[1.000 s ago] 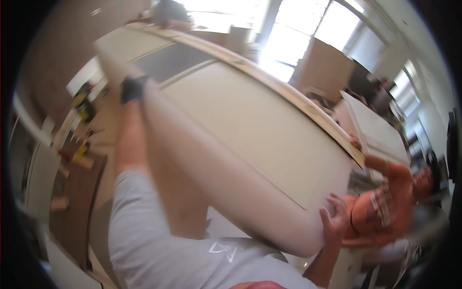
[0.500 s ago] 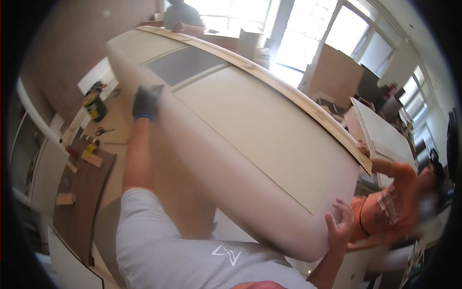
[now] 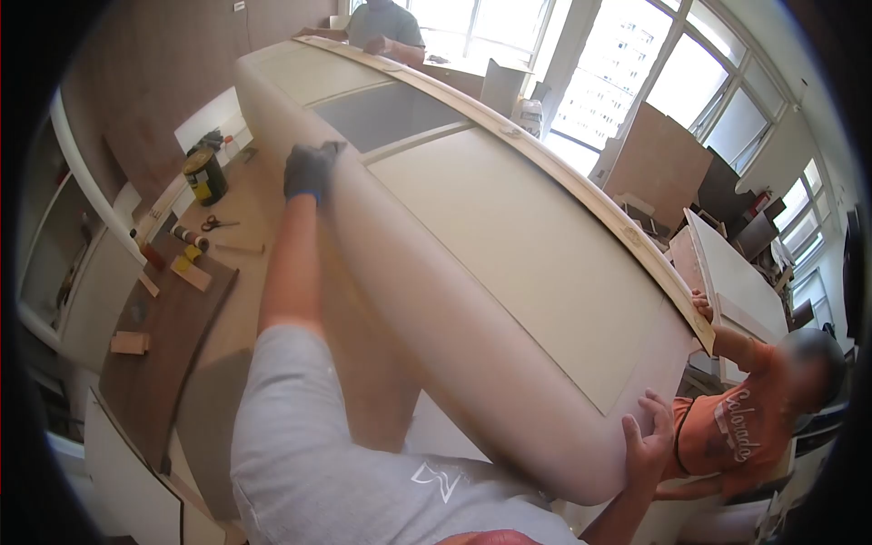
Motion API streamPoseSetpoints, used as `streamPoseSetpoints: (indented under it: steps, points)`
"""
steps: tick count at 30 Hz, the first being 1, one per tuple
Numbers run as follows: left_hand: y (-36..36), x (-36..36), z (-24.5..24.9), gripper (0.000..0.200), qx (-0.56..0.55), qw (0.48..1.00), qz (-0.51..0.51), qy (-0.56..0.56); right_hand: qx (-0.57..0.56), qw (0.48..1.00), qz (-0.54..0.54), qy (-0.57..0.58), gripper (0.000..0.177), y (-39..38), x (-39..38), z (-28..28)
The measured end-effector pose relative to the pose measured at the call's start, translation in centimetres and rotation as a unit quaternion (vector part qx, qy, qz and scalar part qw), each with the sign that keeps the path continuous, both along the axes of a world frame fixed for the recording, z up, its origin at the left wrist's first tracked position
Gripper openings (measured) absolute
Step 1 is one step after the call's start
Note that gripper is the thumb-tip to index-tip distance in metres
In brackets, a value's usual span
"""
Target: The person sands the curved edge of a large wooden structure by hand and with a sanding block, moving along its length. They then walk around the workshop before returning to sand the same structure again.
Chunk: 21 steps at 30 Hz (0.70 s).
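A large cream panel [image 3: 527,263] with a thick rounded near side stretches diagonally in front of me, tilted. It has a grey recessed section [image 3: 391,115], and a pale wooden strip [image 3: 545,150] runs along its far edge. My left hand [image 3: 311,171], in a dark glove with a blue cuff, is closed on the panel's rounded side, toward the far end. At the near right corner my bare right hand [image 3: 649,436] holds the same panel, its thumb and fingers bent over the surface. The undersides of both grips are hidden.
One co-worker in grey [image 3: 386,27] stands at the far end, and another in orange [image 3: 727,418] has a hand on the right end. On the left table lie a can [image 3: 204,177], scissors [image 3: 218,223], a brown curved board [image 3: 173,345] and wood blocks [image 3: 130,342].
The panel and both my hands appear slightly farther right in view, as the camera has shifted. My grips stay in the same places. The orange-shirted co-worker's head has moved lower.
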<state>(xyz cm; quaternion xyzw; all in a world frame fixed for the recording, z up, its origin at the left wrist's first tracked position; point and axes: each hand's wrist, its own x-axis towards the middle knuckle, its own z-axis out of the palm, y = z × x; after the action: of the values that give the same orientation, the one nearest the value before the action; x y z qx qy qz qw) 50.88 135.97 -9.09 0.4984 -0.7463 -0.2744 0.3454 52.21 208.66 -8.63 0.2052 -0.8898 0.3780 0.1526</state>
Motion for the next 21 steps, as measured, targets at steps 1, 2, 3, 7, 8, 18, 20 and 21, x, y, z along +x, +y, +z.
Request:
streamPoseSetpoints:
  steps: [1,2,3,7,8,18,20,21]
  points:
    - [-0.8,-0.5,0.4,0.075,0.017,1.000,0.009,-0.003,0.007,1.000,0.001,-0.001,0.039,0.0,0.0,0.1]
    - [-2.4,-1.4,-0.5,0.074,-0.009,0.999,0.041,0.008,0.010,1.000,0.003,0.000,0.039,-0.1,0.0,0.2]
    - [-2.2,-1.5,-0.5,0.075,-0.016,0.999,0.048,0.014,0.008,1.000,0.003,0.001,0.039,-0.1,-0.1,0.0]
    - [0.3,-0.6,-1.9,0.077,-0.048,0.999,0.020,0.000,-0.012,1.000,-0.002,-0.001,0.040,0.3,0.0,-0.4]
    - [0.7,-0.1,-2.1,0.079,-0.059,0.998,0.001,-0.014,-0.022,1.000,-0.002,-0.003,0.040,0.2,-0.1,-0.6]
    - [-2.3,-2.5,-2.1,0.047,-0.129,0.991,0.035,-0.007,-0.007,1.000,0.006,-0.004,0.042,0.3,0.2,-0.5]
    - [-4.7,-2.0,-3.7,0.039,-0.219,0.972,-0.060,-0.067,-0.025,1.000,0.012,-0.001,0.043,0.7,-0.2,-1.1]
    - [-5.9,-2.2,-5.0,0.039,-0.226,0.967,-0.102,-0.061,-0.032,0.999,0.018,-0.007,0.043,0.7,-0.3,-0.9]
